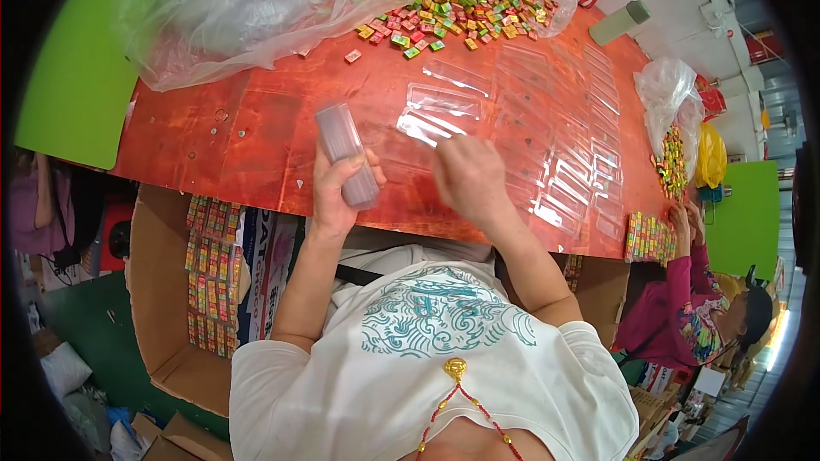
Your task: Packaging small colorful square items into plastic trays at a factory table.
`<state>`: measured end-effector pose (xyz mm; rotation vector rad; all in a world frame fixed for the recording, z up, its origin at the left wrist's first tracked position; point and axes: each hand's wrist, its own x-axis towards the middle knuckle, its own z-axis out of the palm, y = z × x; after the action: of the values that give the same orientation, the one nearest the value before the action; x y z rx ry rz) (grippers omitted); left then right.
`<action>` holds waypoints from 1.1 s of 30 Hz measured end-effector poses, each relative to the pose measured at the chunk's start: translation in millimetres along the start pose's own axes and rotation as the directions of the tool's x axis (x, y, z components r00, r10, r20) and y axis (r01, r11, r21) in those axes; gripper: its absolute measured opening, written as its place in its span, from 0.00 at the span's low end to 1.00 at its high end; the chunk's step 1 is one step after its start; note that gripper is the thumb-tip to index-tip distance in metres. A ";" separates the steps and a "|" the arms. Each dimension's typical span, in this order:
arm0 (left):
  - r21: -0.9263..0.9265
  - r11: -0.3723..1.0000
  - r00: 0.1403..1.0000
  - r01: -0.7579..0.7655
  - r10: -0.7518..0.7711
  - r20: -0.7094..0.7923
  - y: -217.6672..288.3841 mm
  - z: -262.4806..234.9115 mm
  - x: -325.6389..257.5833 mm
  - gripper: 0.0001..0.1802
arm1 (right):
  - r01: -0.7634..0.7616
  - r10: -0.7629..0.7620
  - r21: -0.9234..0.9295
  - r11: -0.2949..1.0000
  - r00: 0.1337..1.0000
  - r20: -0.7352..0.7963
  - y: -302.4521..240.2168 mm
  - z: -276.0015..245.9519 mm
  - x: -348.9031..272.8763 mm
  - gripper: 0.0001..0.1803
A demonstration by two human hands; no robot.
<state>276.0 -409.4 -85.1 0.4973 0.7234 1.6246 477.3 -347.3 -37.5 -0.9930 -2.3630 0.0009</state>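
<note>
My left hand (335, 183) is wrapped round a stack of clear plastic trays (342, 141), long and narrow, held tilted above the table's near edge. To its right, my right hand (470, 175) hovers over the tabletop with its fingers curled down. Blur and the back of the hand hide the fingertips, so whether they pinch anything is unclear. Just beyond that hand, single clear trays (442, 101) lie in a column on the red table (256, 132). More rows of clear trays (571, 179) spread out to the right.
Small colourful boxes (478, 0) are heaped at the far side beside a large clear plastic bag (265, 8). A green bottle (619, 23) stands far right. A cardboard box (162, 290) of packed trays sits below left. At right, a co-worker's hands (683, 220) touch filled trays (649, 237).
</note>
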 end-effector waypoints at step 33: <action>-0.007 0.982 0.972 0.188 -0.185 0.142 -21.8 11.8 -21.7 0.34 | -0.588 0.274 0.782 0.207 0.802 0.531 -7.4 0.8 -16.3 0.06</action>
<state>303.4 -426.8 -90.2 0.5088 0.6279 1.4049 481.1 -363.2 -44.9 -0.9869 -1.6160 1.6693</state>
